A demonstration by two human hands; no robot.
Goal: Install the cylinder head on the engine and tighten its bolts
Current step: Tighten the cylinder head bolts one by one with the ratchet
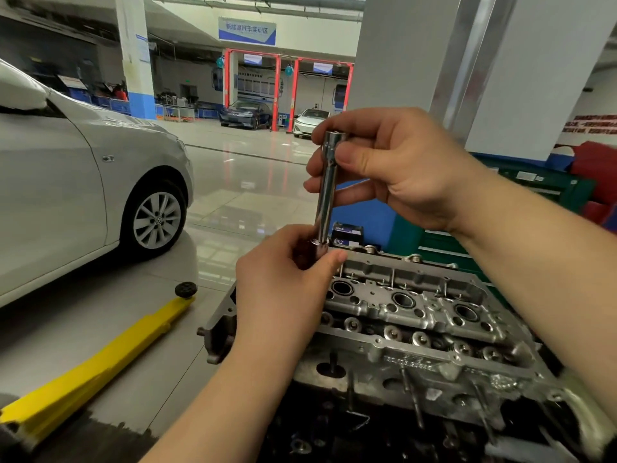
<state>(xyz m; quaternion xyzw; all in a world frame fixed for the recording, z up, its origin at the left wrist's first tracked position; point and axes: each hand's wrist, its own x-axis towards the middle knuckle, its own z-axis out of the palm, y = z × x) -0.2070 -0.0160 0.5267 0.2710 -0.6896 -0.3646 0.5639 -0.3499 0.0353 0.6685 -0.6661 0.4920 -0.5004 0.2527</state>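
The right hand point(394, 168) is pinching the top of the extension point(326, 188) while the left hand point(283, 289) is gripping the socket point(316, 250) beneath, probably to join them, above the head point(417, 315) sitting on the engine point(384, 426).

I see a shiny, smooth metal extension bar point(325, 192). The cylinder head point(417, 315) is dull grey metal, rough and grimy. The floor point(253, 168) is glossy tile. The silver car point(66, 182) shines.
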